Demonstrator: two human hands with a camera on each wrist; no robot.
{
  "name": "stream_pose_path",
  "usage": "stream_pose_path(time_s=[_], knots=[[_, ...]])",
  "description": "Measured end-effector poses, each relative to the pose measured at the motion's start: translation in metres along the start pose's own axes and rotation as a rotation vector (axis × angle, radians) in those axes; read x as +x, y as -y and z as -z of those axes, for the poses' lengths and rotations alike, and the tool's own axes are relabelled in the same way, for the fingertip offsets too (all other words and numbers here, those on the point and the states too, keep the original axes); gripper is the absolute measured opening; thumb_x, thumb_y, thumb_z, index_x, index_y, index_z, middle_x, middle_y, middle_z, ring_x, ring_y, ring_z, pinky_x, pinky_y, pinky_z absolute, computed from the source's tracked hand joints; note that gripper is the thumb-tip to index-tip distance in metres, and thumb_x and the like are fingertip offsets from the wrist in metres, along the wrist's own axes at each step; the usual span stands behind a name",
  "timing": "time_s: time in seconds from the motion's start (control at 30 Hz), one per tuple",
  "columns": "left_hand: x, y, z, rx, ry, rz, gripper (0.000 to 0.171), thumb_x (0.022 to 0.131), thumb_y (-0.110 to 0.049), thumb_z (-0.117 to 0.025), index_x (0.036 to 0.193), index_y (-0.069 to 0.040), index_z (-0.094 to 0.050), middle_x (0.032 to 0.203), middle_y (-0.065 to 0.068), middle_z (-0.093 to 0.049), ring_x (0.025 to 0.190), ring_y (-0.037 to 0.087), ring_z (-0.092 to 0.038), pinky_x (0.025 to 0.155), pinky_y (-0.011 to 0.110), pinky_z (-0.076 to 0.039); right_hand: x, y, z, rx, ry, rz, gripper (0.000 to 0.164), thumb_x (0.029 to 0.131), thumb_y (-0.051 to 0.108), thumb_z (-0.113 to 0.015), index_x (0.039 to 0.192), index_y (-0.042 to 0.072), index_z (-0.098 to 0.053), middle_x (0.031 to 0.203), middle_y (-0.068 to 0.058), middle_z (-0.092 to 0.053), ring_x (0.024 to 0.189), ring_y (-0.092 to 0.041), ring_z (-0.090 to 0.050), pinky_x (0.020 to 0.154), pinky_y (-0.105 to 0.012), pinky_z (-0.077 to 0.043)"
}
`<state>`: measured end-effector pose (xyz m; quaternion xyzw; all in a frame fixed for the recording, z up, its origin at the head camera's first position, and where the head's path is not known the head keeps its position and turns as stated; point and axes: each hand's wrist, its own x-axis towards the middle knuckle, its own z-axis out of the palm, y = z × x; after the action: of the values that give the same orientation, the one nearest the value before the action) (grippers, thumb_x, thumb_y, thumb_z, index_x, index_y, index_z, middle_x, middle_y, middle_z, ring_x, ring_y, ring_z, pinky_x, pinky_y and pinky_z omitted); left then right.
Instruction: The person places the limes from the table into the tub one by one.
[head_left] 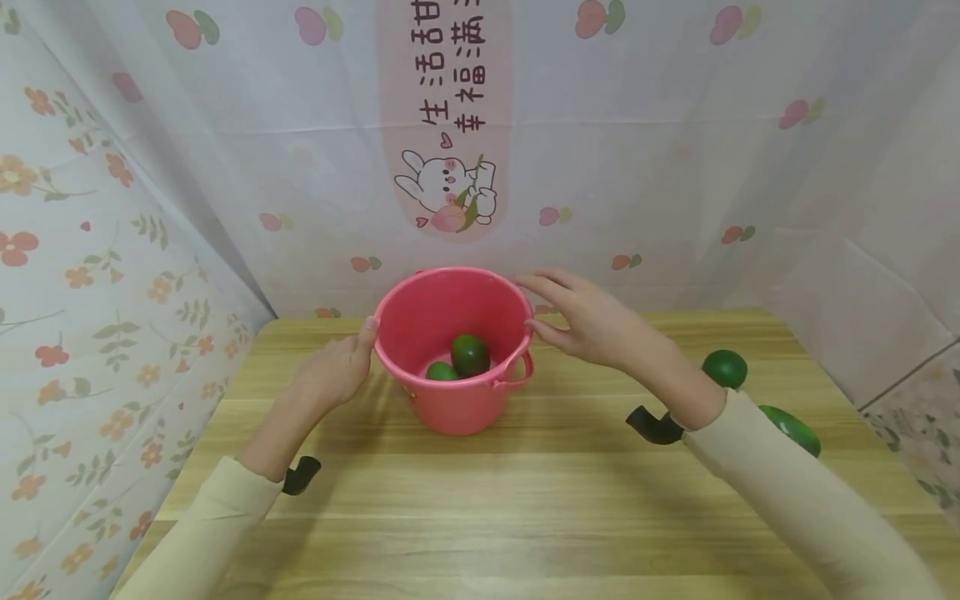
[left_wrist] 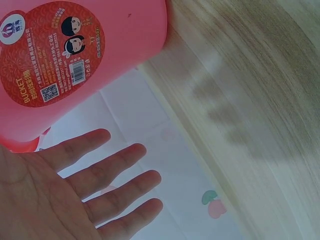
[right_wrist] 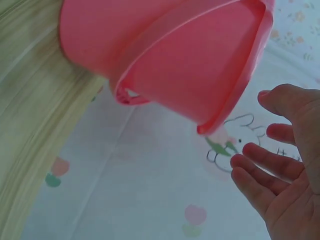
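A pink plastic bucket (head_left: 461, 408) stands upright on the wooden table. Inside it lie a dark green round fruit (head_left: 470, 356) and a lighter green one (head_left: 442, 372), partly hidden by the rim. At the bucket's left side is my left hand (head_left: 335, 367), its thumb right at the rim; in the left wrist view its fingers are straight and spread beside the labelled wall. My right hand (head_left: 588, 317) is at the opposite side, fingertips close to the rim. The right wrist view shows its fingers (right_wrist: 267, 172) loosely extended with nothing between them.
To the right on the wooden table (head_left: 480, 517) lie a dark green round fruit (head_left: 724, 368) and a long green one (head_left: 791, 429), partly covered by the right sleeve. A printed white curtain (head_left: 315, 167) hangs behind the table, and a floral one (head_left: 90, 333) at the left.
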<state>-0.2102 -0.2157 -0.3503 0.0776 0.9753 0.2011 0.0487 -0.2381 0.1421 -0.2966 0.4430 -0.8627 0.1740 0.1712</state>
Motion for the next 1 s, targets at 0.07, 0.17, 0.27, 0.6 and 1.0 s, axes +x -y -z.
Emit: stream_pose_path(time_s=[0.07, 0.17, 0.27, 0.6, 1.0], knots=[[0.000, 0.000, 0.000, 0.000, -0.001, 0.000, 0.087, 0.092, -0.061, 0.004, 0.118, -0.007, -0.059, 0.064, 0.008, -0.048, 0.076, 0.026, -0.055, 0.067, 0.046, -0.043, -0.005, -0.003, 0.002, -0.018, 0.007, -0.006, 0.059, 0.082, 0.025, -0.073, 0.134, 0.012, -0.048, 0.123, -0.004, -0.052, 0.109, -0.019, -0.050, 0.081, -0.037, -0.049], [0.001, 0.000, 0.000, 0.003, 0.001, -0.003, 0.087, 0.093, -0.060, 0.004, 0.120, -0.006, -0.058, 0.065, 0.008, -0.048, 0.079, 0.027, -0.056, 0.069, 0.048, -0.043, -0.014, -0.007, 0.005, -0.047, 0.030, -0.031, 0.057, 0.083, 0.028, -0.072, 0.133, 0.011, -0.049, 0.122, -0.005, -0.053, 0.108, -0.020, -0.051, 0.081, -0.037, -0.049], [0.001, 0.000, 0.000, 0.006, 0.002, -0.005, 0.087, 0.093, -0.059, 0.004, 0.122, -0.005, -0.057, 0.067, 0.008, -0.050, 0.082, 0.028, -0.056, 0.071, 0.049, -0.043, -0.023, -0.011, 0.007, -0.062, 0.042, -0.052, 0.057, 0.084, 0.027, -0.072, 0.132, 0.009, -0.049, 0.122, -0.007, -0.054, 0.109, -0.022, -0.052, 0.082, -0.039, -0.048], [0.000, 0.001, -0.001, -0.002, 0.009, -0.005, 0.086, 0.094, -0.058, 0.004, 0.113, -0.006, -0.061, 0.064, 0.008, -0.049, 0.075, 0.026, -0.056, 0.068, 0.048, -0.043, -0.049, -0.027, 0.014, -0.092, 0.003, -0.022, 0.056, 0.082, 0.023, -0.073, 0.129, 0.005, -0.051, 0.121, -0.009, -0.055, 0.108, -0.026, -0.053, 0.085, -0.043, -0.046], [0.000, 0.000, -0.001, 0.002, 0.004, 0.002, 0.085, 0.094, -0.059, 0.004, 0.111, -0.006, -0.061, 0.064, 0.008, -0.047, 0.074, 0.026, -0.055, 0.067, 0.046, -0.042, -0.074, -0.038, 0.016, -0.115, -0.009, -0.001, 0.045, 0.082, 0.020, -0.072, 0.120, 0.003, -0.056, 0.112, -0.007, -0.056, 0.099, -0.024, -0.056, 0.080, -0.041, -0.048]])
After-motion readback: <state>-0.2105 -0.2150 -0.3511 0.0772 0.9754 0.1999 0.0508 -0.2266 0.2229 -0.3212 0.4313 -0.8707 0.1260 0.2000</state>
